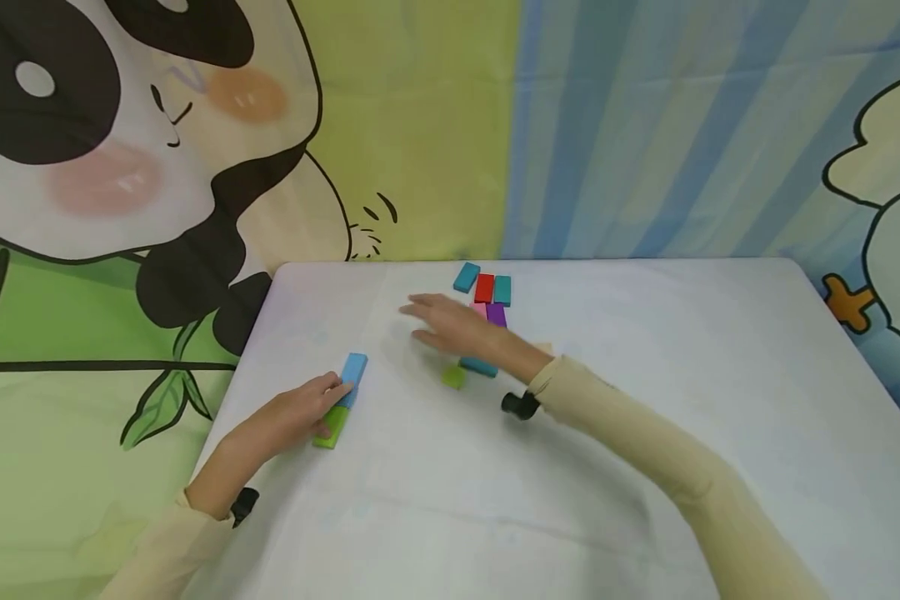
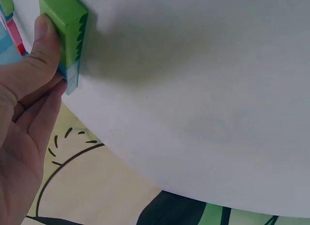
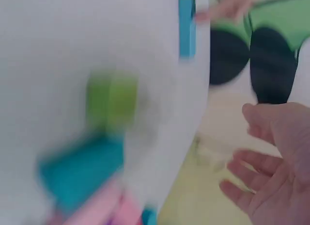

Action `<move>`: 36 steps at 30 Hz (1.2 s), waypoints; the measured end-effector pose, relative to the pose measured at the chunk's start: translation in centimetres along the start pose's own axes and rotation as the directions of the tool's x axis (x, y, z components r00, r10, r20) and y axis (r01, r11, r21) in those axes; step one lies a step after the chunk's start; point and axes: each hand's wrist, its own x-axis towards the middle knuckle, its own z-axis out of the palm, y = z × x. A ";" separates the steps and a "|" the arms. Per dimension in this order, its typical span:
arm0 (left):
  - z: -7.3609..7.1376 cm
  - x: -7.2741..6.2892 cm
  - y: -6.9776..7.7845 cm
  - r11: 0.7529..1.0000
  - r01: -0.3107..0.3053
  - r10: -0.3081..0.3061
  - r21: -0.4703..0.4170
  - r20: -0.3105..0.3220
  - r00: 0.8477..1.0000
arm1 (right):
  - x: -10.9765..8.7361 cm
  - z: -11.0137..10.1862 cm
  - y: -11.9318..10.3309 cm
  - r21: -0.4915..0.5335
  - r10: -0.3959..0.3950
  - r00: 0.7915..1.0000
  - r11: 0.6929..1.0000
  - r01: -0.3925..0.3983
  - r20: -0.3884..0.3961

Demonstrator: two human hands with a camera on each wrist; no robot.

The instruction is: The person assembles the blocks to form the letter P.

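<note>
Near the table's left side, my left hand [image 1: 292, 415] pinches a pair of rectangular blocks lined up end to end. One is light blue [image 1: 354, 368], the other green [image 1: 332, 428]. In the left wrist view the thumb presses the green block [image 2: 60, 16], with fingers on the opposite side. My right hand [image 1: 453, 323] hovers over the middle of the table, fingers extended and holding nothing. Below it are a small lime green block [image 1: 453, 377] and a teal block [image 1: 478, 367]. A pink block [image 1: 479, 309] and a purple block [image 1: 497, 315] are partly hidden behind that hand.
Farther back sit a red block [image 1: 484, 288], a teal block [image 1: 502, 290] and a blue block [image 1: 466, 277]. A pale block [image 1: 544, 347] shows just behind the right wrist. The white table [image 1: 645, 358] meets a cartoon-printed cloth [image 1: 420, 125] behind it.
</note>
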 end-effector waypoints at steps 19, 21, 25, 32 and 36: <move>-0.9 0.6 -0.2 0.990 0.091 -0.071 -0.108 0.182 0.981 | -2.2 -0.7 9.8 -0.189 0.017 0.990 0.982 0.010 0.141; -0.9 0.8 -0.4 0.988 0.096 -0.074 -0.117 0.180 0.981 | -2.0 -0.8 9.9 -0.172 0.044 0.988 0.985 -0.019 0.148; -1.0 1.0 -0.7 0.985 0.108 -0.080 -0.133 0.202 0.976 | -1.7 -1.0 10.3 -0.105 0.070 0.981 0.993 -0.051 0.179; -1.3 1.5 -0.9 0.978 0.147 -0.108 -0.145 0.250 0.962 | 0.8 -1.0 8.8 0.120 0.002 0.997 0.993 -0.011 0.075; -1.5 1.7 -0.9 0.971 0.180 -0.130 -0.160 0.283 0.950 | 3.7 0.3 4.7 0.210 -0.002 0.999 0.978 -0.007 0.042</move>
